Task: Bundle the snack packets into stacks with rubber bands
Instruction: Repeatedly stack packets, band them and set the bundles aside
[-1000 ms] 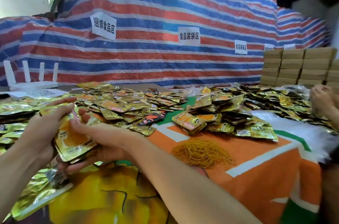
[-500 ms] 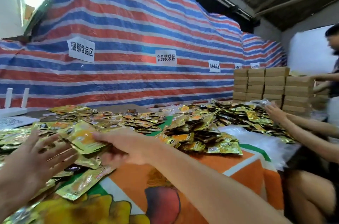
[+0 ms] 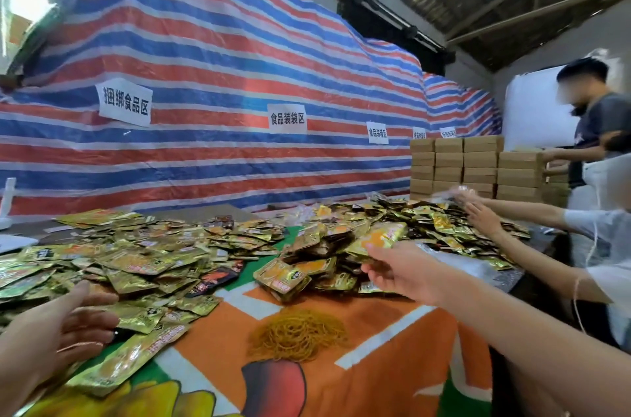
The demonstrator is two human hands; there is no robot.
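Observation:
Loose gold snack packets (image 3: 136, 256) cover the left half of the table. My left hand (image 3: 65, 331) hovers over their near edge with fingers spread, holding nothing. My right hand (image 3: 399, 269) reaches out to the middle right. It holds a gold and orange bundle of packets (image 3: 377, 237) by its near edge, between thumb and fingers, just above a heap of bundled packets (image 3: 300, 273). A loose pile of yellow rubber bands (image 3: 297, 334) lies on the orange tablecloth (image 3: 392, 372) between my arms.
Another person's hands (image 3: 478, 211) work in the packet heap at the far right. A third person (image 3: 597, 122) stands behind stacked cardboard boxes (image 3: 471, 167). A striped tarpaulin with paper signs (image 3: 124, 102) closes off the back.
My right hand has carried the bundle from my left side across to the heap at the middle right. My left hand let go, opened and dropped lower left. The view has tilted up.

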